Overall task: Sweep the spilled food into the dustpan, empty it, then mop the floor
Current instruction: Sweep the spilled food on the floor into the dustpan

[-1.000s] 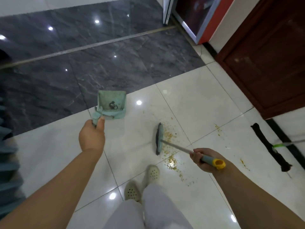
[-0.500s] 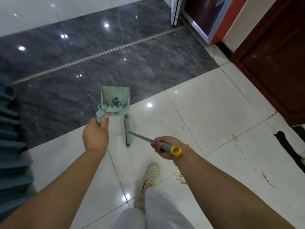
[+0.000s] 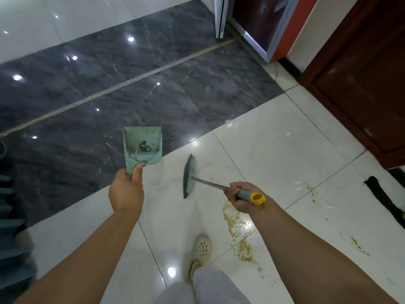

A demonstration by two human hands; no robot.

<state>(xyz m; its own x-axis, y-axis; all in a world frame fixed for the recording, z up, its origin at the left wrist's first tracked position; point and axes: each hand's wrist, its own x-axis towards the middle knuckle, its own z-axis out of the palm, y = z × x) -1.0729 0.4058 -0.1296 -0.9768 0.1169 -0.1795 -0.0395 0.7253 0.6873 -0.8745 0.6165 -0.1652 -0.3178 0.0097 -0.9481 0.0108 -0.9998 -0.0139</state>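
Observation:
My left hand [image 3: 126,190] grips the handle of a pale green dustpan [image 3: 142,148], which stands on the floor at the edge of the dark tiles with a dark clump of debris inside. My right hand [image 3: 240,197] grips the grey and yellow end of a broom handle. The green broom head [image 3: 189,175] rests on the white tile, about a hand's width right of the dustpan. Spilled yellowish food [image 3: 237,224] is smeared on the white tiles below my right hand, with smaller spots [image 3: 310,189] further right.
A black mop head [image 3: 383,199] lies on the floor at the right edge. A dark wooden door [image 3: 361,73] and a red-framed cabinet [image 3: 269,25] stand at the back right. Blue ribbed material [image 3: 11,227] fills the left edge. My shoe [image 3: 202,249] is near the spill.
The broom head has swung away from the dustpan, back to the right toward the spill. My right hand moved right with it. The dustpan and my left hand stay in place.

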